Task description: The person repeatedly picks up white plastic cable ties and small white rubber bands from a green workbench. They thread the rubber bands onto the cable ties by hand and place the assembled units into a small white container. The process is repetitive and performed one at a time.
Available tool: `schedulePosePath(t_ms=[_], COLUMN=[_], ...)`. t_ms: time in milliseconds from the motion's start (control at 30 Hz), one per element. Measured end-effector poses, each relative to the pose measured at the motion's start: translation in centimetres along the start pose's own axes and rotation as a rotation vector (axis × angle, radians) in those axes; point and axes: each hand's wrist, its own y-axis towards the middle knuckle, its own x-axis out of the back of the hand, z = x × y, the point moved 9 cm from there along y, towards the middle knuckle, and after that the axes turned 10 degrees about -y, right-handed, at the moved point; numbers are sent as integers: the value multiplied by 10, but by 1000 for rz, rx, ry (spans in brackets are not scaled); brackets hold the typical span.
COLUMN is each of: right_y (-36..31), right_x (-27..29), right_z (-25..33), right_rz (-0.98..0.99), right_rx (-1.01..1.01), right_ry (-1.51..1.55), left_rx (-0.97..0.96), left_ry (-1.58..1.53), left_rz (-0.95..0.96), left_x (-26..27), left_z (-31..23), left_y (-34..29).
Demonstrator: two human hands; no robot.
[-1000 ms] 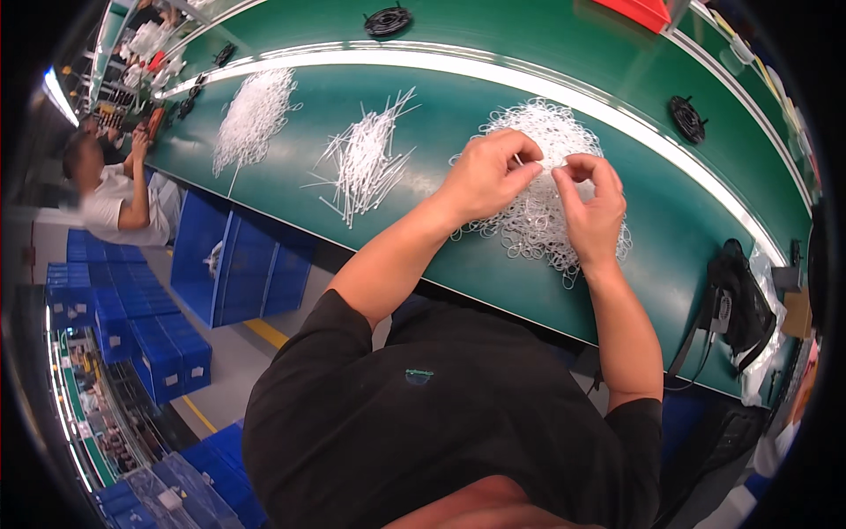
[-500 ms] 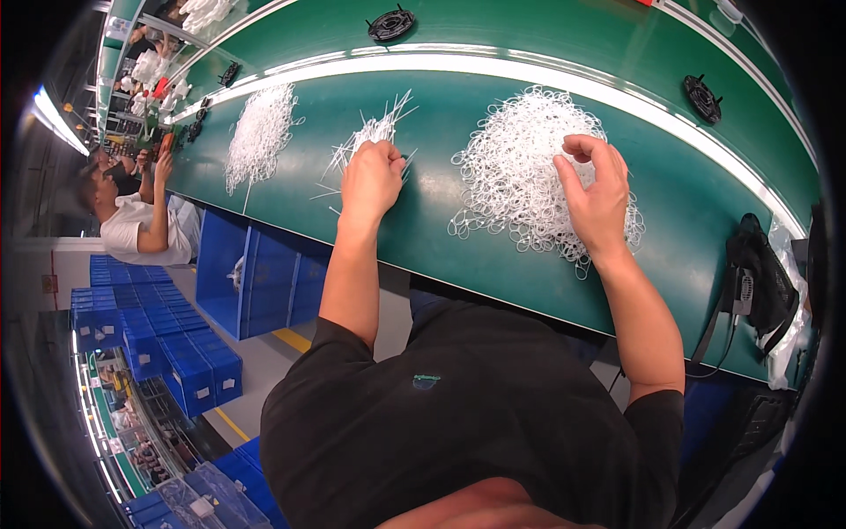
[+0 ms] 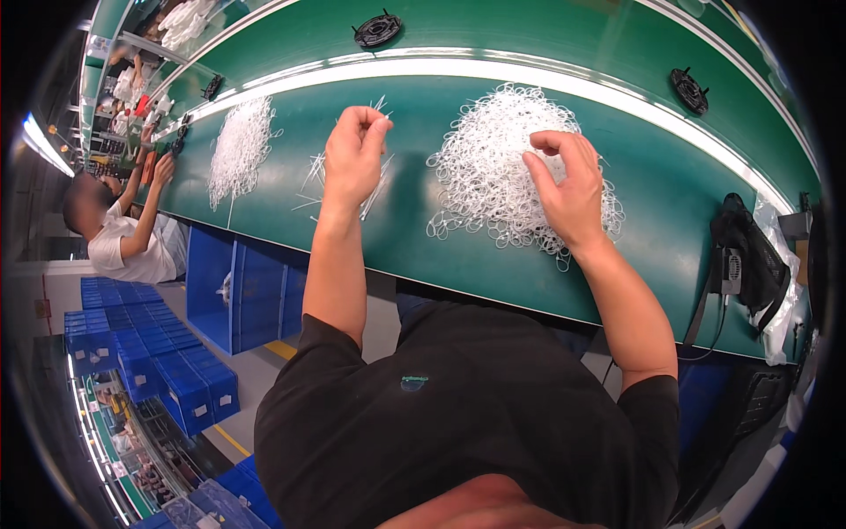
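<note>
Your green workbench curves across the whole upper view, with a bright strip of reflected light running along it. On it, in front of your right side, sits the big heap of tangled white plastic loops. Farther to your left lies a second, looser pile of white pieces, and between the two a small bundle of straight white strips is fanned out on the green surface. Below the bench edge, blue storage bins are stacked along the floor, and a co-worker in a white shirt sits at the far left end of the bench. A black device with a cable hangs off the bench edge at your right. Two black round fixtures rest on the far side of the bench. Your right hand lies on the near right part of the big heap, fingers curled and pinching into the loops. Your left hand hovers over the strip bundle, its fingertips pinched together on a few thin white strips.
</note>
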Motion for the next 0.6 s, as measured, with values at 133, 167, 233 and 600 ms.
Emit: schedulePosePath(t_ms=[133, 167, 233, 600], right_y=[0, 1, 3, 0], right_x=[4, 5, 8, 2], right_z=[13, 17, 21, 9], right_rz=[-33, -39, -42, -19], right_rx=[96, 122, 146, 20], right_ry=[43, 56, 103, 197], left_rx=[112, 132, 172, 96], left_ry=[-595, -721, -868, -906], left_rz=[154, 192, 284, 282], left_x=[-46, -59, -85, -140], left_z=[-18, -22, -26, -36], left_y=[-1, -3, -8, -31])
